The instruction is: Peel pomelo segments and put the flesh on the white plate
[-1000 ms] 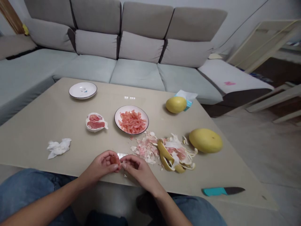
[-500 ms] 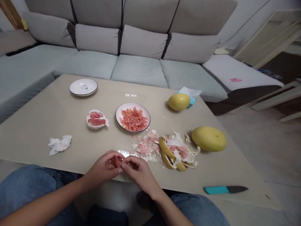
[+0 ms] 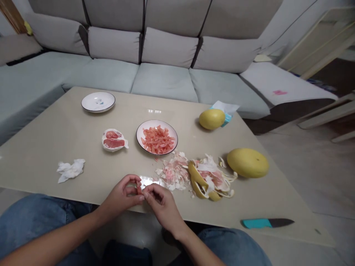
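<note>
Over the table's near edge, my left hand (image 3: 122,195) is closed on a small red pomelo piece (image 3: 139,187), held between thumb and fingers. My right hand (image 3: 163,206) pinches the same piece at its right edge; its fingertips partly hide what they grip. Beyond them is a plate of peeled pomelo flesh (image 3: 158,140), its rim (image 3: 138,142) dark. Left of that plate lies a partly peeled pomelo portion (image 3: 114,141) with white pith and red flesh. Right of my hands are scraps of membrane (image 3: 174,171) and a heap of yellow peel (image 3: 197,183).
Two whole yellow pomelos, one (image 3: 212,119) by a tissue pack (image 3: 227,110), the other (image 3: 247,163) nearer, stand on the right. A knife (image 3: 267,223) with a turquoise handle lies by the near right edge. Crumpled tissue (image 3: 70,170) and a white plate (image 3: 98,102) are left.
My left fingers have opened slightly and turned the pomelo piece, which now shows narrower and more upright. My right hand stays pinched at its edge. The things on the table have not moved.
</note>
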{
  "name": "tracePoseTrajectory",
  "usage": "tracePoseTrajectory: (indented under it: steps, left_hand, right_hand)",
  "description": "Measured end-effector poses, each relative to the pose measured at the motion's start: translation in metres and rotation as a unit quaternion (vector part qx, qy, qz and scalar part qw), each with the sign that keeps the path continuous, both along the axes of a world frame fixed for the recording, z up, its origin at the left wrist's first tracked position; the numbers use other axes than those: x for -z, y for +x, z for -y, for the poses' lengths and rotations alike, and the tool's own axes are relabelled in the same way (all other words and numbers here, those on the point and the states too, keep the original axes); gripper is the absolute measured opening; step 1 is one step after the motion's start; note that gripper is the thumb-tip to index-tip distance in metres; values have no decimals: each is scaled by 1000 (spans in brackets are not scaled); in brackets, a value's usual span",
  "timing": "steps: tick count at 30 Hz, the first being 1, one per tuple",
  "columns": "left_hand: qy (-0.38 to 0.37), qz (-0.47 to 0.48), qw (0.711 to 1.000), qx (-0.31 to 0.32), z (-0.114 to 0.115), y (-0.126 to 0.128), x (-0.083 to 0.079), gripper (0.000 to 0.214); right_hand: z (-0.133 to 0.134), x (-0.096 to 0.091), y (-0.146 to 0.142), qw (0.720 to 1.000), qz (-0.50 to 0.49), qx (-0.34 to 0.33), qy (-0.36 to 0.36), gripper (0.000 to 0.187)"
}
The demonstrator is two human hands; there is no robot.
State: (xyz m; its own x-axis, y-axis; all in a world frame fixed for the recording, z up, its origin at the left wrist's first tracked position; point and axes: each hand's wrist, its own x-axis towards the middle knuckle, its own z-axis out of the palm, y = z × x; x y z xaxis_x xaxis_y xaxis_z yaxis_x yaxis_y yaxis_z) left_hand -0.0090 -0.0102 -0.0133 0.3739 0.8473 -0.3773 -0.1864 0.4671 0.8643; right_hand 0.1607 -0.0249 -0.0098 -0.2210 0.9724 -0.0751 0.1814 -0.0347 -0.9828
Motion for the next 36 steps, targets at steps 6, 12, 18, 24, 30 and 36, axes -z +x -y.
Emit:
tracePoseTrajectory:
  steps: [6,12,18,24,30,36]
  left_hand:
    - [23,-37,999,17,1,0,4,54]
    - [41,-7,999,17,2,-1,7,50]
    - [20,24,999,44,2,-2,4,51]
    - [34,57,996,52,-1,-3,5,39]
    - [47,51,997,39,-2,-2,1,36]
    - [54,55,997,10,0,1,1,35]
  right_hand:
    - [2,2,-1,996,52,-18,66,23]
    - [5,3,0,975,130,-19,177,16]
    - [7,2,1,965,150,-34,213,13]
    - [10,4,1,945,186,-23,267,12]
    - [12,7,-1,905,223,8,361,12]
    - [14,13,-4,867,276,17,414,11]
